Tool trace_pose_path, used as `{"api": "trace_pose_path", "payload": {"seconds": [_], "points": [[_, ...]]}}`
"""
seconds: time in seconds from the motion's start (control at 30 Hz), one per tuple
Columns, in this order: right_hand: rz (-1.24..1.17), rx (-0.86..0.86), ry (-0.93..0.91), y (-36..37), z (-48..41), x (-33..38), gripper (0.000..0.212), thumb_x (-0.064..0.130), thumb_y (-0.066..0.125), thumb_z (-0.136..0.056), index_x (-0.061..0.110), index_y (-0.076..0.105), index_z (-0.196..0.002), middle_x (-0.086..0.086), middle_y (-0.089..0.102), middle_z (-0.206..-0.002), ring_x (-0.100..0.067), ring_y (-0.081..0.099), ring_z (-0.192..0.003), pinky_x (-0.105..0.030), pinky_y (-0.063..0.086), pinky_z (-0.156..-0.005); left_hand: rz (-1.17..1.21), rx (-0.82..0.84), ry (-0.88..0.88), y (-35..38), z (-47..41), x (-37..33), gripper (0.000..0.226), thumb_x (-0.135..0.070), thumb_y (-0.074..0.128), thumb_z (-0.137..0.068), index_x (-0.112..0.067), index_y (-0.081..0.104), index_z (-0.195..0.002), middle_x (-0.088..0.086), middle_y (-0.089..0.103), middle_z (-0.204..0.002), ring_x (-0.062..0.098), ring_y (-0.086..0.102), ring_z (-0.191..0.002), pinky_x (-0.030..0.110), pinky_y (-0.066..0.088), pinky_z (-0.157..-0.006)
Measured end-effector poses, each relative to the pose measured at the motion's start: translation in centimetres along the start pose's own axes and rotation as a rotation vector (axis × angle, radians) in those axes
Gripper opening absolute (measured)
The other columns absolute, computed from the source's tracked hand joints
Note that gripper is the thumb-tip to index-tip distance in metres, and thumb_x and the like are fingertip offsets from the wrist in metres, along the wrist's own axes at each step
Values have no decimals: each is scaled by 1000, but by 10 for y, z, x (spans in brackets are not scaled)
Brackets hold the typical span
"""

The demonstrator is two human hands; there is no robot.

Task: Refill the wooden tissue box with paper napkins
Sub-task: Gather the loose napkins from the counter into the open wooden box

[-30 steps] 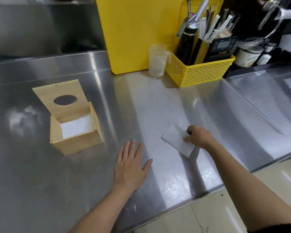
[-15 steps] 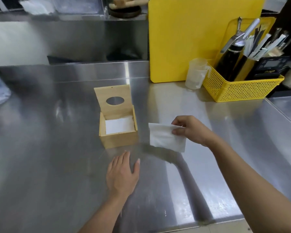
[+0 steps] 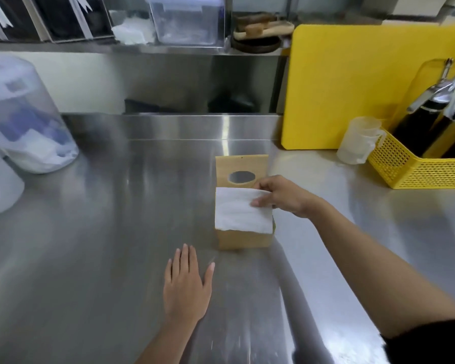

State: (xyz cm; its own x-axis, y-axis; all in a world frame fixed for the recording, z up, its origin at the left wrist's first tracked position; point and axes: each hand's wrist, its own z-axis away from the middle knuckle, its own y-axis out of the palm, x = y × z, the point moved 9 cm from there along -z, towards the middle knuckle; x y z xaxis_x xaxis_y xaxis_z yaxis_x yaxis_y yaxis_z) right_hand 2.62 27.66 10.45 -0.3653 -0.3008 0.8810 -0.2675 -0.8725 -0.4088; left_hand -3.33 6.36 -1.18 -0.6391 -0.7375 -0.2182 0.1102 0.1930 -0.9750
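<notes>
The wooden tissue box stands in the middle of the steel counter, its lid with an oval hole tipped up at the back. My right hand pinches a white paper napkin by its right edge and holds it flat over the box's open top, hiding the inside. My left hand lies flat on the counter just in front and left of the box, fingers spread, holding nothing.
A yellow cutting board leans at the back right, with a clear measuring cup and a yellow basket of bottles and tools beside it. A clear lidded container stands at the far left. A shelf runs above the back.
My right hand lifted the napkin off the counter and carried it left until it sits over the box opening. My left hand stayed flat on the counter.
</notes>
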Motion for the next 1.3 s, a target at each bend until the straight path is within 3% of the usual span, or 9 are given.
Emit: {"api": "trace_pose_path", "payload": {"seconds": [0.1,0.23,0.37,0.47,0.53,0.73,0.9,1.1,1.3], "points": [[236,28,81,9,-22,-8,21,9,66,-83,20,58,-68,6,59,-72,-6,58,-66,-11,45,-51,23,67,-2,-1,-1,-3,92,-58,-9,-87,-1,47,-130,16,52,-136,31,46,-128,46,37,-105],[626,36,119,22,-44,-18,12,11,62,-85,1,58,-79,-12,58,-79,-21,48,-72,-26,37,-58,6,108,-15,-2,-2,0,82,-54,3,-91,2,56,-122,19,60,-126,34,56,-117,49,47,-95],[863,56,113,34,-54,-21,37,12,60,-85,19,38,-55,3,42,-62,-19,42,-65,-23,25,-46,-5,114,-11,-1,-4,-2,74,-53,18,-89,1,54,-123,18,59,-127,33,54,-119,49,46,-97],[1011,39,110,35,-59,-23,12,8,52,-86,12,55,-75,-9,60,-88,-26,52,-82,-27,35,-55,-36,128,4,2,-6,-3,72,-52,24,-85,1,51,-126,18,57,-130,33,52,-122,49,43,-100],[1076,13,107,35,-60,-24,18,4,45,-86,7,60,-97,-14,63,-102,-28,54,-88,-31,38,-61,-91,123,36,5,-10,-4,73,-55,20,-88,-3,41,-135,15,47,-141,31,41,-131,46,34,-108],[1257,35,90,42,-55,-22,21,10,49,-90,8,56,-110,-13,63,-110,-31,61,-99,-33,42,-67,-111,90,98,6,-26,-6,70,-59,31,-88,-7,42,-134,13,47,-141,31,41,-129,45,32,-106],[1403,-185,-209,44,-40,14,25,5,51,-87,7,57,-112,-13,64,-108,-32,60,-98,-36,49,-74,-117,96,88,6,-29,-5,73,-60,23,-84,-6,52,-124,14,57,-129,33,50,-117,47,40,-97],[1622,116,-66,51,-45,-21,26,12,52,-85,13,56,-110,-3,68,-110,-21,61,-106,-32,32,-106,-98,87,87,3,-29,-6,73,-59,24,-83,-5,54,-122,15,58,-127,34,51,-116,48,41,-96],[1597,189,26,60,-52,-34,32,8,51,-88,12,51,-120,-2,64,-121,-22,60,-111,-27,41,-90,-104,74,103,4,-30,-7,71,-59,25,-83,-6,53,-122,15,58,-126,33,51,-114,47,42,-94]]}}
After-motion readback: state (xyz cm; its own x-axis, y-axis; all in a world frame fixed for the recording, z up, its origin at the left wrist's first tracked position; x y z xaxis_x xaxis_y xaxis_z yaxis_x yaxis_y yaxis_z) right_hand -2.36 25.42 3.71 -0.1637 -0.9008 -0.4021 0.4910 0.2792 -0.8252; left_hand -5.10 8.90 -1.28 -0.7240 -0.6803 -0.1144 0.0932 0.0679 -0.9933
